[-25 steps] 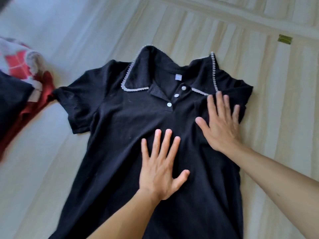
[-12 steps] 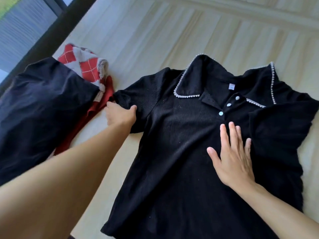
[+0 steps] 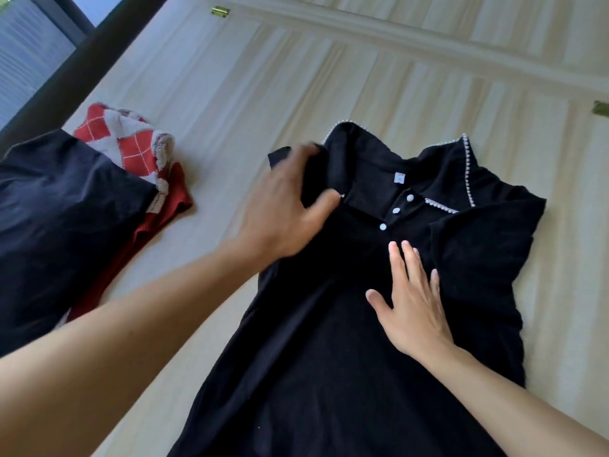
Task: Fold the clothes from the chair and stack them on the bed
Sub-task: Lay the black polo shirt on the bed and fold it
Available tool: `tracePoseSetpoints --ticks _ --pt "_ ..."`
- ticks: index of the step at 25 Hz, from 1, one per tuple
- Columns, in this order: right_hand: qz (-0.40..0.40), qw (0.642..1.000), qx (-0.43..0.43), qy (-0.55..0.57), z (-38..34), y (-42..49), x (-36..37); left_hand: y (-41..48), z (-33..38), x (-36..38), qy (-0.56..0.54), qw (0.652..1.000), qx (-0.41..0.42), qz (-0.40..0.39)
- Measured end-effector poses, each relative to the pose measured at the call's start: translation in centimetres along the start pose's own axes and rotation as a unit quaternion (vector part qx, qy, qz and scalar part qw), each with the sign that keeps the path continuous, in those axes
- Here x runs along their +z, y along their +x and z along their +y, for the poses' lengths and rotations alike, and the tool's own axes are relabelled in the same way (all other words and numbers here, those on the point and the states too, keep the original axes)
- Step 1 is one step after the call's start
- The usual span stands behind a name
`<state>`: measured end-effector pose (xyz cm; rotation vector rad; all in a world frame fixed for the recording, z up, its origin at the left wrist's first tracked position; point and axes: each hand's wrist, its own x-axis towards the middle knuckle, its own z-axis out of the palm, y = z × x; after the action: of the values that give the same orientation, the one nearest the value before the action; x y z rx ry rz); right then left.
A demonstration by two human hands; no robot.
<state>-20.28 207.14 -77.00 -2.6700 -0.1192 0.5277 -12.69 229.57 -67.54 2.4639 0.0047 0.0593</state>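
Note:
A black polo shirt point(image 3: 329, 324) with a white-trimmed collar and white buttons lies face up on the cream striped bed point(image 3: 296, 77). My left hand point(image 3: 286, 206), blurred by motion, grips the shirt's left sleeve and holds it folded inward over the shoulder beside the collar. Flat on the chest just below the buttons, my right hand point(image 3: 412, 301) presses the fabric with straight fingers. The right sleeve lies folded in over the body.
At the left of the bed, a folded dark navy garment point(image 3: 66, 225) rests on a red and white argyle garment point(image 3: 125, 143). A dark bed frame point(image 3: 49, 84) and a window run along the upper left.
My left hand has carried the left sleeve from the bed inward onto the shirt's shoulder. My right hand stays flat on the chest. The view has shifted slightly.

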Motion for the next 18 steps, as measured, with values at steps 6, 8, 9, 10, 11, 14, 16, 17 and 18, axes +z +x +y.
tracePoseSetpoints --ticks 6,8,9,10,11,14,16,17,18 --pt "0.24 0.966 -0.03 0.091 4.1 1.8 -4.9 -0.8 -2.4 5.5 0.168 0.98 0.033 -0.102" --pt "0.251 0.967 -0.026 0.026 6.9 4.6 -6.9 -0.4 -4.6 6.8 0.215 0.961 0.003 -0.176" --pt "0.226 0.974 -0.007 -0.007 8.5 6.3 -8.0 -0.2 -5.5 7.2 0.233 0.951 -0.014 -0.203" --pt "0.181 0.982 0.014 -0.042 9.7 7.8 -9.1 0.1 -6.0 7.2 0.253 0.946 -0.011 -0.201" --pt "0.13 0.988 0.028 -0.076 11.0 9.1 -10.1 0.7 -5.9 7.0 0.272 0.948 0.015 -0.166" --pt "0.002 0.991 0.022 -0.132 12.9 12.3 -12.4 5.4 -5.1 6.2 0.276 0.958 0.048 -0.066" --pt "-0.056 0.989 -0.015 -0.137 12.5 14.1 -13.5 9.1 -4.8 5.9 0.266 0.952 0.002 -0.15" --pt "-0.076 0.987 -0.025 -0.138 12.1 14.8 -13.7 10.3 -4.8 6.1 0.274 0.937 -0.022 -0.214" --pt "-0.087 0.987 -0.024 -0.136 11.6 15.3 -13.8 11.1 -4.6 6.4 0.29 0.921 -0.027 -0.257"
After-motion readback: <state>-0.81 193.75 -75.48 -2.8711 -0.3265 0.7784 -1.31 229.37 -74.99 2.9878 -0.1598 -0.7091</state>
